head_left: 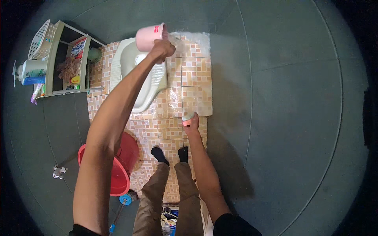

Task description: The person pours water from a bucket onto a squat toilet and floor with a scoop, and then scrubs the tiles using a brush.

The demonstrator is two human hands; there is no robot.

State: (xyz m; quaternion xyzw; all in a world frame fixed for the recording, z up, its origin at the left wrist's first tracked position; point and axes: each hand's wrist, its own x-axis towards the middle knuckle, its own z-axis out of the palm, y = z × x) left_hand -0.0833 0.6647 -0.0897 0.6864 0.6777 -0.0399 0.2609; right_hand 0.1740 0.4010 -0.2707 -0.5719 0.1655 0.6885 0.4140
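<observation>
In the head view, a smooth pink plastic dipper (145, 40) lies tipped at 11 o'clock, its round mouth toward 3 o'clock, with water spilling out in a blurred, whitish splash. A small scrub brush (187, 120), with a coral body and pale bristles, sits near the centre. At 10 o'clock is a glossy white ceramic squat toilet (115, 72) with ribbed footrests.

The floor (171, 129) is tiled in a beige and orange-brown mosaic pattern, wet and shiny beside the toilet. Matte grey-green walls (291, 98) surround it. A pale storage rack (49, 84) stands at 10 o'clock, beyond the toilet; at 8 o'clock are a round red plastic tub (130, 149) and, farther out, a tap (59, 172).

The left arm reaches long toward 11 o'clock, and the left hand (161, 51) is clamped on the dipper near its mouth. The right arm extends up from 5 o'clock, the right hand (192, 123) closed around the brush, bristles toward 12 o'clock.
</observation>
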